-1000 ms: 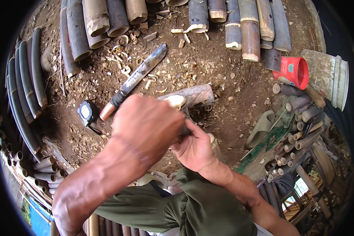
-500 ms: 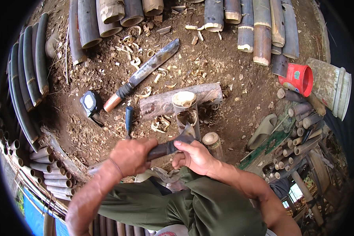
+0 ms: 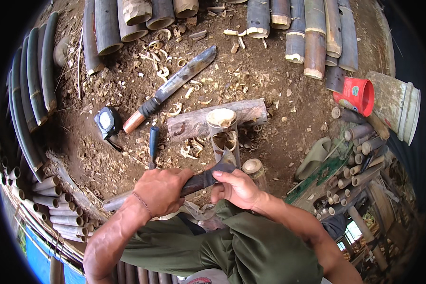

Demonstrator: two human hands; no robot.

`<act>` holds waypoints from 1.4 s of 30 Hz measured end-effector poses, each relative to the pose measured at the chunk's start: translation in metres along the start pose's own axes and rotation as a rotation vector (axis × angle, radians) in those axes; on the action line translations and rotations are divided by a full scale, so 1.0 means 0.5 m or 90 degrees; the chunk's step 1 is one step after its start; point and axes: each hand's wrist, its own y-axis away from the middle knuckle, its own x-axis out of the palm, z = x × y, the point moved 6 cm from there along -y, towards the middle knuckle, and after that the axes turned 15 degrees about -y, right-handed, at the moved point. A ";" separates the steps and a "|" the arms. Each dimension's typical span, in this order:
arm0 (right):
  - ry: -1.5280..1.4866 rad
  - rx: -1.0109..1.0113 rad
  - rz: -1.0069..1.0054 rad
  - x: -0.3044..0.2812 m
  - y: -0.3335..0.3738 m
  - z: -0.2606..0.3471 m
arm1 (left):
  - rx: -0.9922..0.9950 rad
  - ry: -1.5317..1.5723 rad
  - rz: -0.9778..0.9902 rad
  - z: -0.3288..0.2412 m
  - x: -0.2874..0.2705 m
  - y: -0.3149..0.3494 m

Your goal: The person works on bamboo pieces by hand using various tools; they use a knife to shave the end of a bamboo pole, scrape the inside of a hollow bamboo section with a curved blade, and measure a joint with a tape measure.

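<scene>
My left hand [image 3: 162,190] is wrapped round the dark, bound handle of a knife [image 3: 197,183]. At the handle's front, my right hand [image 3: 239,189] is closed, its thumb pressed on the base of the broad grey blade. The blade's point is at the hollow opening of a notched bamboo piece [image 3: 217,150], which leans against a bamboo log [image 3: 187,124] and has a pale top. Past my left wrist shows a greyish rod end [image 3: 117,202]; whether it belongs to the knife I cannot tell. Beside the notched piece stands a short bamboo section [image 3: 253,168].
A large machete [image 3: 180,78], a tape measure [image 3: 108,120] and a blue-handled tool [image 3: 154,142] lie on the chip-strewn soil. Bamboo poles [image 3: 312,40] line the far side. A red tub [image 3: 357,96], a dirty bucket [image 3: 395,106] and a sandal [image 3: 315,158] are at right.
My left hand has shifted slightly right and turned over the handle, so more of the rod end shows. The blade and my right hand have moved slightly, near the same opening.
</scene>
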 end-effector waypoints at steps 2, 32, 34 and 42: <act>0.077 -0.021 -0.056 -0.012 0.011 0.011 | 0.003 0.110 0.045 -0.007 0.032 -0.002; -0.301 -0.180 0.219 0.076 -0.048 0.056 | -0.043 -0.332 -0.070 -0.013 -0.188 -0.120; -0.457 -0.107 0.237 0.076 -0.042 0.063 | -0.024 -0.433 0.036 -0.075 -0.255 -0.167; -0.427 -0.065 0.272 0.071 -0.043 0.051 | 0.010 -0.397 0.027 -0.049 -0.230 -0.155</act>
